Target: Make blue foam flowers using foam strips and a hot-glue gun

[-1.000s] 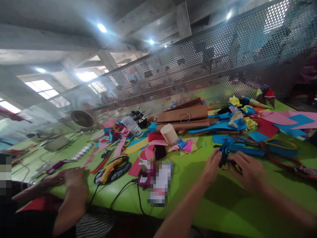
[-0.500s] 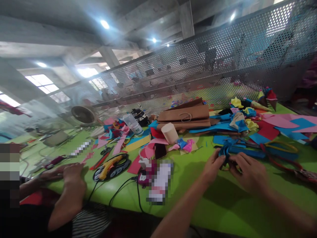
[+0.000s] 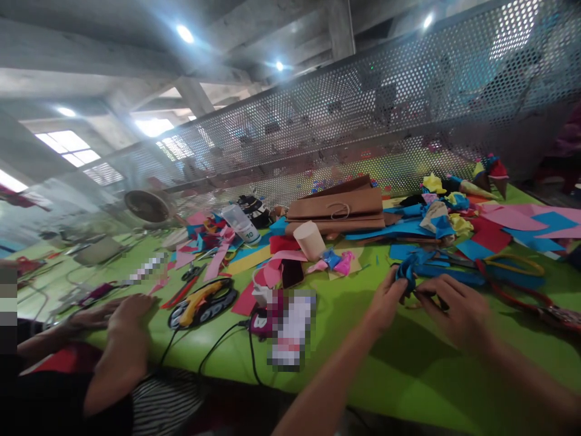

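My left hand (image 3: 385,298) pinches a folded strip of blue paper (image 3: 405,271), which is curled and pleated, standing up from the fingertips. Close on its right, my right hand (image 3: 454,306) has its thumb and fingers bent together at the lower edge of the blue paper. Whether a smaller piece sits between those right fingertips is hidden. Both hands are just above the green table (image 3: 363,369). Beyond them lie flat blue paper pieces (image 3: 454,274) and scissors with red and yellow handles (image 3: 512,265).
A brown paper roll (image 3: 336,210), a cream cylinder (image 3: 310,241) and a plastic cup (image 3: 240,224) stand farther back. A yellow glue gun (image 3: 200,304) lies left of a blurred phone (image 3: 293,330). Another person's hands (image 3: 122,312) rest at the left.
The blue paper has shifted slightly left in my left hand and turned. My right fingertips sit a little farther from my left ones. The whole view has moved a little.
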### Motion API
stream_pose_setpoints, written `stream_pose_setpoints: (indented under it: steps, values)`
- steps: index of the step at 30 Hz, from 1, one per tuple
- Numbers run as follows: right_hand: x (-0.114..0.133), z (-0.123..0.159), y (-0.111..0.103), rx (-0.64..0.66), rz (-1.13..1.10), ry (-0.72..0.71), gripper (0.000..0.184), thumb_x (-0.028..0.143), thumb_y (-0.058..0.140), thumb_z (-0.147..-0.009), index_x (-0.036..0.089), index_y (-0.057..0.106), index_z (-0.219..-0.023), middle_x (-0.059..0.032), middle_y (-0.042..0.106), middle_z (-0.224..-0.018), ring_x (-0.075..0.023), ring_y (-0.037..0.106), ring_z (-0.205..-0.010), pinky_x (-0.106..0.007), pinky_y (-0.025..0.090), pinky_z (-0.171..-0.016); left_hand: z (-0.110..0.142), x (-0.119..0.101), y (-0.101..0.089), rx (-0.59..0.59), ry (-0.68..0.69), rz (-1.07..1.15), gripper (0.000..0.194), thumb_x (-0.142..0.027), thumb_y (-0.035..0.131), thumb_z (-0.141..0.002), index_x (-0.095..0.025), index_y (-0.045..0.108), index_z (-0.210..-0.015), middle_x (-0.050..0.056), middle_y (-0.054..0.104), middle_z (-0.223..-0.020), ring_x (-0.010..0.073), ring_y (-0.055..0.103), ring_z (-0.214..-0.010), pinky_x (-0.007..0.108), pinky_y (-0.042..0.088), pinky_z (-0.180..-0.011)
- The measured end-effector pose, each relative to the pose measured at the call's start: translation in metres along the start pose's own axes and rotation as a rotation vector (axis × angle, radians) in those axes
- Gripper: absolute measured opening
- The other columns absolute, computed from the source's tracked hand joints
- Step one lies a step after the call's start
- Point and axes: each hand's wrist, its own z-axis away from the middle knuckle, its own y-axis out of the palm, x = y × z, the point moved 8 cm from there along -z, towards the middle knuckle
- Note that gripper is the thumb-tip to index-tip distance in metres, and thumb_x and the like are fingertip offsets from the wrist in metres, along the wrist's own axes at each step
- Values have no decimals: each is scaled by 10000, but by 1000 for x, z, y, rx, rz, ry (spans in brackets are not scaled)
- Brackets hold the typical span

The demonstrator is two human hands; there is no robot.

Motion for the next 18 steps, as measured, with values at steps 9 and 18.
stream_pose_setpoints:
  steps: [9,18]
  values:
    - [-1,3,4,3,1,-13,58,200,638,-1012,238,681,-1019,-13,712,-884,-163,681,-771,-279,475,-701,0,-2,1,6,14,-11,437,-519,557,-913,-160,644,-1148,33,552,-920,148,467,-798,270,399,-701]
    - [6,5,5,9,20,-75,185,166,650,-1004,264,707,-1149,-17,727,-939,-160,700,-814,-270,492,-737,0,-3,-4,-37,3,-20,436,-496,547,-928,-151,629,-1181,53,590,-995,143,436,-784,280,392,-723]
